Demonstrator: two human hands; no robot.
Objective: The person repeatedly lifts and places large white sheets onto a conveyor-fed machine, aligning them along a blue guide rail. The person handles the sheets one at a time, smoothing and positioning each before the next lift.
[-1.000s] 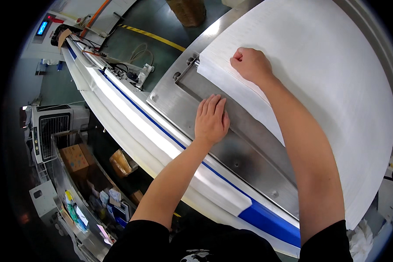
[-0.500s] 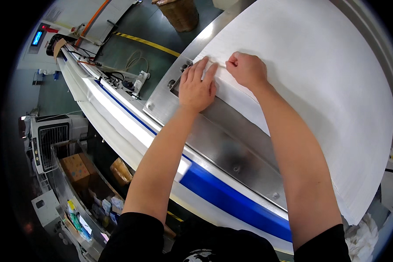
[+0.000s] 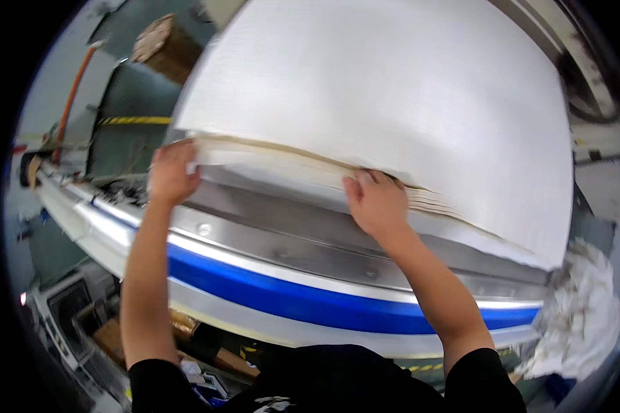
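A broad stack of white sheets [image 3: 393,89] spreads over the metal table, its layered near edge facing me. I cannot tell whether the sheets are cloth or paper. At the left corner of that edge, my left hand [image 3: 174,175] has its fingers closed on the sheets. My right hand [image 3: 377,203] grips the layers midway along the edge, its fingertips tucked in at a gap under the upper ones. Right of this hand, several layers fan out like steps. Some motion blur softens both hands.
A steel strip [image 3: 296,251] with screws and a blue band [image 3: 310,299] run along the table front. Crumpled white material [image 3: 579,310] is heaped at the right end. A brown carton [image 3: 167,51] stands on the floor at the far left.
My view has turned and shifted right along the stack. My hands are now farther apart, the right one moved along the edge to its middle. A gap between layers now shows there.
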